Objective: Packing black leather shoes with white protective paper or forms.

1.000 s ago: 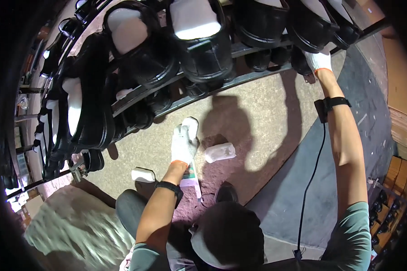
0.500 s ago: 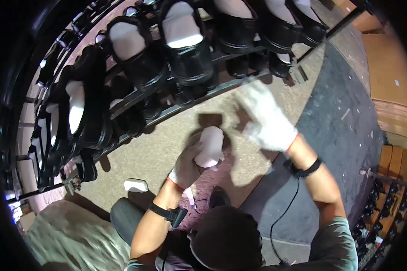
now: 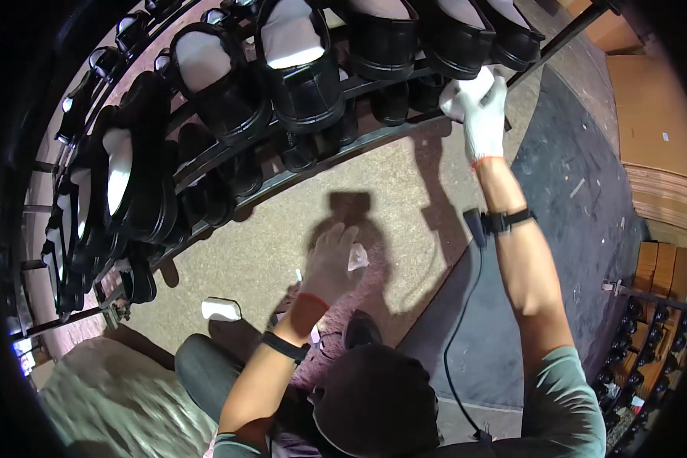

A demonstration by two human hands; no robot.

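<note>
My right hand (image 3: 484, 122), in a white glove, reaches up to the right end of the shoe rack. Its thumb and fingers close around a white pad (image 3: 477, 84), just below a black shoe (image 3: 456, 42) on the upper bar. Whether the pad sits inside a lower shoe is hidden. Lower down, over the floor, my gloved left hand (image 3: 332, 267) shows its back, fingers stretched forward. A small crumpled whitish piece (image 3: 358, 257) lies against its thumb side and appears gripped there. A second white pad (image 3: 221, 309) rests on the floor, left of my left hand.
The metal rack (image 3: 336, 153) curves across the top and left, full of black shoes stuffed with white. A pale sack (image 3: 122, 404) sits at lower left. Dark matting (image 3: 572, 229) covers the right floor. Cardboard (image 3: 653, 114) is stacked at right, above another rack (image 3: 626, 366). A cable hangs from my right wrist.
My right hand has moved up and right to the rack and now grips a white pad. The white pad that was in my left hand is gone from it; that hand has turned back-up.
</note>
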